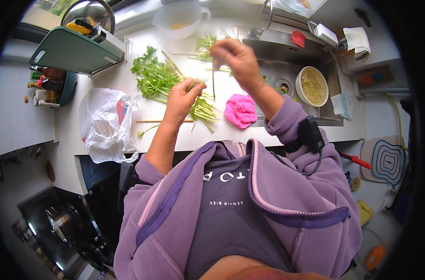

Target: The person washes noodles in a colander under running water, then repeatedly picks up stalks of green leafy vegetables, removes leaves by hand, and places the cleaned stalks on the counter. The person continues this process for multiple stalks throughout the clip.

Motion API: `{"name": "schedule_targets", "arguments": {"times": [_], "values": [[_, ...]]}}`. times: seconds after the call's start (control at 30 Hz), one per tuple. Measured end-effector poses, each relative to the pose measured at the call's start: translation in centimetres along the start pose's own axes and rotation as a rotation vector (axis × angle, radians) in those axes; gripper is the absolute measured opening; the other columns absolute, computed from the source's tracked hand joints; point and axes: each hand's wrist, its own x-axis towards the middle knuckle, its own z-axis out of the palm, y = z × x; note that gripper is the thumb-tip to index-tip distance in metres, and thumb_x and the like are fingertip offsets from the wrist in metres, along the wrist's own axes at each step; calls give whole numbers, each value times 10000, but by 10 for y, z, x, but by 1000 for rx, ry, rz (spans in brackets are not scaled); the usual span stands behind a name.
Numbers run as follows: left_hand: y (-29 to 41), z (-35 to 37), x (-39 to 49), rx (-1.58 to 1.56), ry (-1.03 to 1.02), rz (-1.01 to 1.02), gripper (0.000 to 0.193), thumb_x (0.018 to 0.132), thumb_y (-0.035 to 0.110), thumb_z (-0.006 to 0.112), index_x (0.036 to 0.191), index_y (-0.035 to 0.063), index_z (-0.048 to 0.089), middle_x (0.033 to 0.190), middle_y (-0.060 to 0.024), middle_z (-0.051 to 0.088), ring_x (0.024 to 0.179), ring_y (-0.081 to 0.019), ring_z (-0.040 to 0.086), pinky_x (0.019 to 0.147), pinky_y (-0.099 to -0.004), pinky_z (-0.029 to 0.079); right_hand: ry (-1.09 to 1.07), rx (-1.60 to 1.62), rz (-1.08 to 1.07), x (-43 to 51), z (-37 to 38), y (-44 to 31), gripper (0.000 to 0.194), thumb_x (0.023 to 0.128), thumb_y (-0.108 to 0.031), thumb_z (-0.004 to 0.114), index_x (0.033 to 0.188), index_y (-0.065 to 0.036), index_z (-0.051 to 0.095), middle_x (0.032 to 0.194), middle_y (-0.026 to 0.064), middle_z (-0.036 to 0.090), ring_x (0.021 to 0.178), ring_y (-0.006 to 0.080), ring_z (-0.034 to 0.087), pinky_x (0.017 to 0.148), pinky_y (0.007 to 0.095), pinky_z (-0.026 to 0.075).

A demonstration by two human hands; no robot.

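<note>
A heap of leafy green stalks point(156, 78), likely celery or a similar herb, lies on the white counter. Over its right side, my left hand point(185, 96) pinches a pale green stalk between thumb and fingers. My right hand point(235, 59), a little blurred, is raised to the right with a thin stem point(213, 84) hanging from its fingertips. Behind it lies a smaller pile of stalks and leaves point(205, 43). A pink fluffy cloth point(241, 111) sits by the sink's near left edge. Single stalks lie near my left forearm.
A white plastic bag point(107, 126) lies at the left, below a rack with a green cutting board point(72, 50). At the right, a steel sink point(275, 66) holds a white basket of pale shreds point(312, 86). A translucent jug point(179, 21) stands at the back.
</note>
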Motion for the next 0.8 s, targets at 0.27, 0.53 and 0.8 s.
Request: {"name": "schedule_targets", "arguments": {"times": [0.27, 0.53, 0.8], "values": [[-46, -52, -25, -422, 405, -206, 157, 923, 154, 568, 980, 11, 599, 737, 7, 520, 508, -18, 361, 441, -157, 299, 355, -109, -347, 69, -64, -4, 153, 912, -116, 596, 994, 11, 613, 834, 40, 647, 686, 91, 605, 649, 210, 490], [-58, -72, -35, -541, 689, -123, 160, 938, 152, 544, 991, 2, 565, 739, 1, 503, 528, -38, 380, 436, -175, 307, 558, -255, -517, 74, -64, 17, 133, 916, -103, 585, 987, 7, 611, 802, 37, 628, 640, 85, 592, 596, 229, 504], [-22, -35, -28, -868, 450, -5, 169, 927, 144, 557, 1034, 14, 545, 796, -17, 536, 565, -48, 399, 473, -184, 330, -105, -878, -281, 27, 8, 20, 261, 778, -190, 725, 999, -79, 646, 910, 97, 641, 690, 209, 616, 626, 312, 500]]}}
